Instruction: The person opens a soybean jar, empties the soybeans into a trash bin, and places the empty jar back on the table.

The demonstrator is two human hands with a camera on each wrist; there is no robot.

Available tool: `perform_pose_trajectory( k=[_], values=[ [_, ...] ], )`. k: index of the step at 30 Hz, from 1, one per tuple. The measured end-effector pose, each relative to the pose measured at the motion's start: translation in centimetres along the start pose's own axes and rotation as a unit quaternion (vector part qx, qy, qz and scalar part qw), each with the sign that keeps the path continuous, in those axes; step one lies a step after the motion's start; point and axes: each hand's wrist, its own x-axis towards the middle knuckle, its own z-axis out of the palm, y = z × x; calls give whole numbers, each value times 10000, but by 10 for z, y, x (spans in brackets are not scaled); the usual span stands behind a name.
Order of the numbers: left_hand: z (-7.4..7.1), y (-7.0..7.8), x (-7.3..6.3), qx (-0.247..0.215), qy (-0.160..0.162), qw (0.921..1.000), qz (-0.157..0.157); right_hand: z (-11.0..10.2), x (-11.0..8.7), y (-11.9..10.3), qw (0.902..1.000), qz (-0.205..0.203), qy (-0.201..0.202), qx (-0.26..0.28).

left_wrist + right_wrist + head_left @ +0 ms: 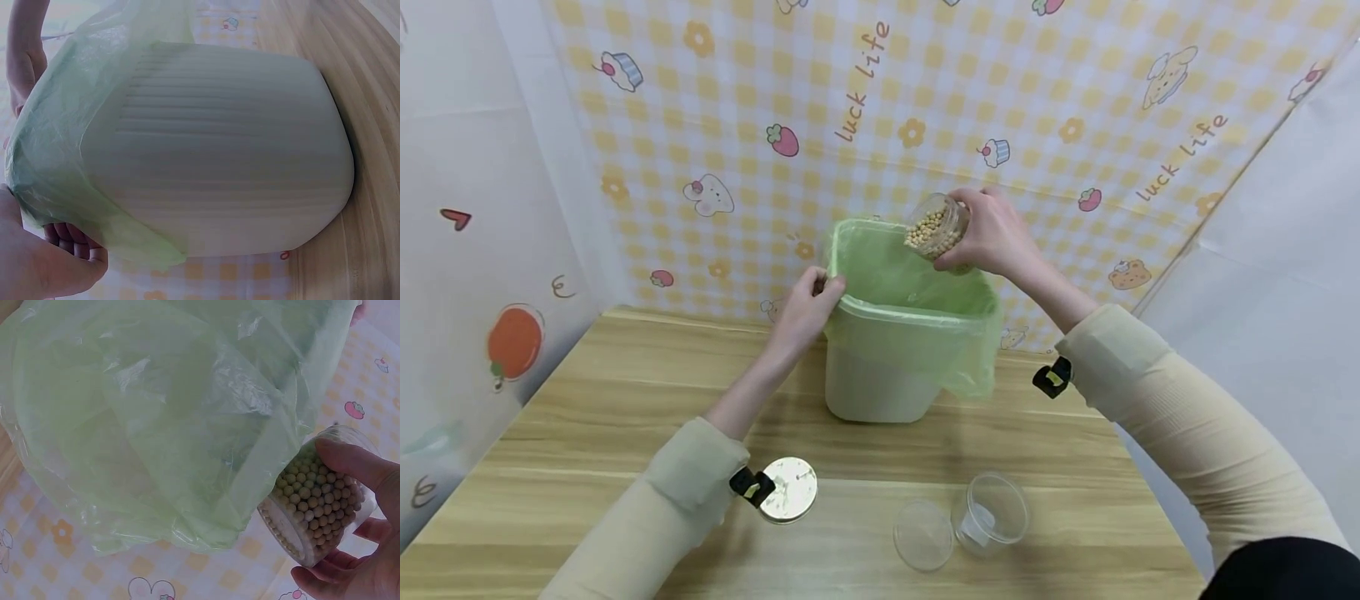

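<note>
A pale trash can [876,383], lined with a thin green trash bag [958,354], stands upright against the patterned backdrop. At its left rim my left hand [808,307] grips the bag's folded edge; the left wrist view shows the fingers curled there. Over the right side of the opening, my right hand [992,233] holds a clear jar [309,550] tilted toward the can. Many round, pale yellow beans [319,503] lie inside the jar, close to its mouth. Whether any beans are in the can is hidden.
On the wooden table [647,367] in front lie a shiny gold round lid [790,490], a clear flat lid [923,536] and a clear plastic cup [1000,508]. The checkered backdrop [737,108] rises directly behind the can, with white side walls left and right.
</note>
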Motion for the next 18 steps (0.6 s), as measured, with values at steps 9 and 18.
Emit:
perform_pose_trajectory(
  k=[9,18],
  values=[
    [1,0,0,-109,-10,9999,-64,1,0,-3,9998,47,-95,-145],
    [2,0,0,-200,-13,9998,2,1,-1,-2,9998,55,-123,-172]
  ],
)
